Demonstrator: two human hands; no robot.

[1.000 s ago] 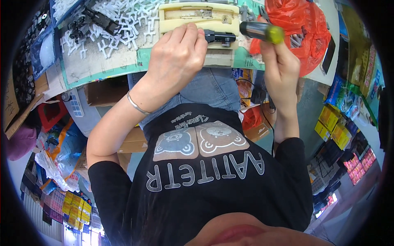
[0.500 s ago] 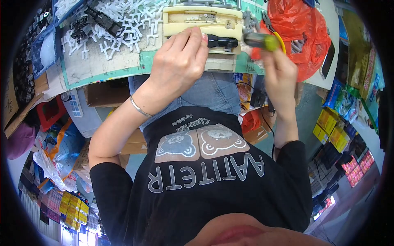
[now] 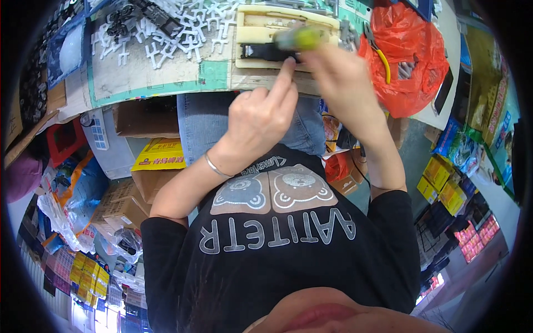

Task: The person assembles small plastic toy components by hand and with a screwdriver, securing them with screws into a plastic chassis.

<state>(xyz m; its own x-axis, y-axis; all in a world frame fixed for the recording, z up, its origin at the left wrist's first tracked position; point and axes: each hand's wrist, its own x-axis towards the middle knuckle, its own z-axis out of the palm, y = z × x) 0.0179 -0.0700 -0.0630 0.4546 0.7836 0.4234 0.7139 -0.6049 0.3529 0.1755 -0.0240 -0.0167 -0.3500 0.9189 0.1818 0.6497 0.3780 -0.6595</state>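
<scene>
A long black plastic part (image 3: 261, 52) lies in the front slot of a cream-coloured holding block (image 3: 244, 38) on the bench. My left hand (image 3: 261, 114) reaches up from below, its index finger stretched to the part's right end and the other fingers bent. My right hand (image 3: 341, 77) is closed round a tool (image 3: 302, 39) with a grey body and a yellow-green end. Motion blurs that tool, and its kind cannot be made out. It hangs over the right part of the block, hiding some of it and of the black part.
White forked plastic pieces (image 3: 191, 41) lie heaped left of the block, with black assemblies (image 3: 158, 19) behind. On the right are yellow-handled pliers (image 3: 383, 64) and a red plastic bag (image 3: 408, 89) with grey pieces. A blue tray (image 3: 62, 77) sits at the left edge.
My right hand has swung left with the tool, from beside the block to over it. My left hand has drawn back toward me and slightly right, uncovering the black part's left end.
</scene>
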